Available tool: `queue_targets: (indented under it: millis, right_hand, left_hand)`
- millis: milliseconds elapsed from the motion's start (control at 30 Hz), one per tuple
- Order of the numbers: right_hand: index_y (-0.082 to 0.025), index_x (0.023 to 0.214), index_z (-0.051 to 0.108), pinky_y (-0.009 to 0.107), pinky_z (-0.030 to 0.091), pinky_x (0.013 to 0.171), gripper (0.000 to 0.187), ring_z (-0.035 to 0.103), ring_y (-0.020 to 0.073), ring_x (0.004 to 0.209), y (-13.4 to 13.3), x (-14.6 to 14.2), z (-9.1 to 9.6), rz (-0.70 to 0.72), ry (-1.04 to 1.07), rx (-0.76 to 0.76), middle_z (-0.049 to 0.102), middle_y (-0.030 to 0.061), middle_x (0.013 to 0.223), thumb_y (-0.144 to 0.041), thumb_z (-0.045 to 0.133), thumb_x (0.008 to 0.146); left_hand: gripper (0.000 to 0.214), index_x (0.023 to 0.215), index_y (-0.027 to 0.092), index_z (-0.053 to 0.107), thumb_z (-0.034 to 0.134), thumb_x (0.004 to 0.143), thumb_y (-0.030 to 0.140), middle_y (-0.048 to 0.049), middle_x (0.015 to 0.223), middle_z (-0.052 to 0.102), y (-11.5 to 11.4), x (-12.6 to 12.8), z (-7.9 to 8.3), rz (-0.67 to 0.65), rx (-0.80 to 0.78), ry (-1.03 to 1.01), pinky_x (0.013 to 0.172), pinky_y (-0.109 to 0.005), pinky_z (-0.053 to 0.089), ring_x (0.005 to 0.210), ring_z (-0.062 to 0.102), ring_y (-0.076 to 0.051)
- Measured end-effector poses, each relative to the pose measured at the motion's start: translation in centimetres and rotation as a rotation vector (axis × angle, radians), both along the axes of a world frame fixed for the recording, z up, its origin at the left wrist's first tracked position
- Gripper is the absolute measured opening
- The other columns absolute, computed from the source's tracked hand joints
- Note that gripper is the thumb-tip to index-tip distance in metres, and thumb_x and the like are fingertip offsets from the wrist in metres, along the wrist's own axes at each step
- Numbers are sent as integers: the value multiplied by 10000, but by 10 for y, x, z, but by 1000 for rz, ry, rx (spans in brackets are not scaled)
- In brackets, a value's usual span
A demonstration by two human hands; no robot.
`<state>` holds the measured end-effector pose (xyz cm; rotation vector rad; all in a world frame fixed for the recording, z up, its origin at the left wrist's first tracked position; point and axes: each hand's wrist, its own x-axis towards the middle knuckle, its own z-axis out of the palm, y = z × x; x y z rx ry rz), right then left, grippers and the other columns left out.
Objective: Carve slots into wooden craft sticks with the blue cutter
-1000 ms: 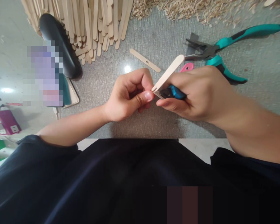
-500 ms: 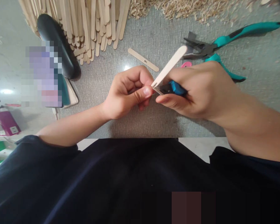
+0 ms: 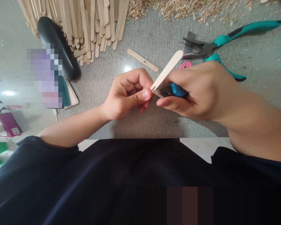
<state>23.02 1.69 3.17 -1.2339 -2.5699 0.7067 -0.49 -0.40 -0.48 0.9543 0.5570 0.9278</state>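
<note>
My left hand is closed in a pinch on the near end of a pale wooden stick, which slants up to the right. My right hand is wrapped round a small cutter with a blue and black handle. The cutter's blade tip meets the stick's near end, right beside my left thumb. Both hands hover over the grey mat near the table's front edge.
A heap of wooden sticks lies at the back left, with wood shavings behind. One loose stick lies beyond my hands. Teal-handled pliers and a pink piece lie to the right. A black object rests at left.
The hands have barely shifted. The stick's far end rose slightly and dropped back; the blade stays at the stick's near end.
</note>
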Motion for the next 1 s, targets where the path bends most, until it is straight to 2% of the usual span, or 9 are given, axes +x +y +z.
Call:
queue_targets:
  millis: [133, 300, 533, 700, 1000]
  right_hand:
    - [-285, 763, 480, 398, 275, 676, 913, 330, 183, 587, -4, -1, -6, 12, 28, -29, 369, -12, 600, -1059, 67, 1017]
    - [-279, 804, 555, 380, 250, 622, 961, 373, 192, 577, -10, -2, -15, 7, 5, 36, 446, 12, 619, -1034, 2, 1022]
    - [-276, 789, 524, 378, 264, 615, 939, 394, 190, 572, -12, -3, -15, -5, -42, 111, 480, 24, 617, -977, -41, 1054]
    - [-271, 808, 502, 374, 259, 608, 914, 395, 186, 577, -12, -4, -14, -2, -37, 110, 477, 20, 621, -974, -24, 1062]
    - [-267, 821, 570, 386, 244, 599, 994, 365, 193, 582, -11, -7, -10, -15, -68, 60, 455, 23, 607, -992, -81, 1020]
  left_hand:
    - [453, 836, 213, 659, 919, 1013, 538, 81, 700, 698, 3, -3, 0, -20, 105, 33, 491, -166, 536, 518, 651, -39]
    - [474, 817, 207, 642, 940, 990, 532, 77, 695, 682, 4, -5, 0, -1, 199, 77, 478, -160, 524, 515, 663, -44]
    - [546, 784, 203, 648, 947, 943, 631, 88, 650, 664, 6, -3, 3, 63, 236, 144, 484, -140, 495, 503, 651, -32]
    - [517, 794, 205, 668, 925, 974, 616, 81, 648, 664, 6, -3, -1, 57, 249, 149, 494, -151, 507, 497, 631, -32]
    - [500, 816, 208, 675, 904, 1001, 613, 63, 670, 660, 5, -5, -4, 63, 218, 161, 506, -179, 536, 525, 658, -53]
